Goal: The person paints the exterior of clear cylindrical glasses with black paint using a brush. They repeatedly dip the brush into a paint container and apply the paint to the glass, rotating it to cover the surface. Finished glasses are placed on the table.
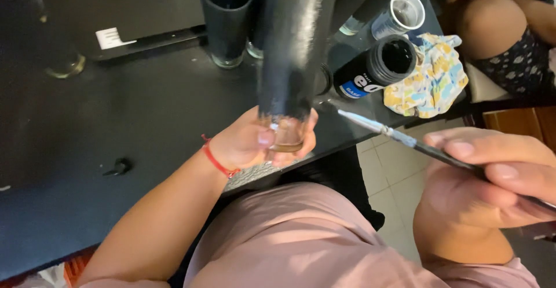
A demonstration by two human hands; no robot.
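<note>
We hold a tall glass in the middle of the frame, tipped up toward us. Almost all of it is painted black and looks wet and shiny. Only the clear bottom part near our fingers has no paint, so we think the painting of this glass is nearly done. Our left hand is wrapped around that clear end, thumb on one side and fingers on the other, gripping it tight, with the wrist bent up from the lower left. Our right hand, at the right edge, pinches a thin brush between thumb and fingers, and its tip points at the glass without touching it. Behind, at the top, stand more black glasses on the dark table, and a paint jar lies open beside a patterned cloth.
</note>
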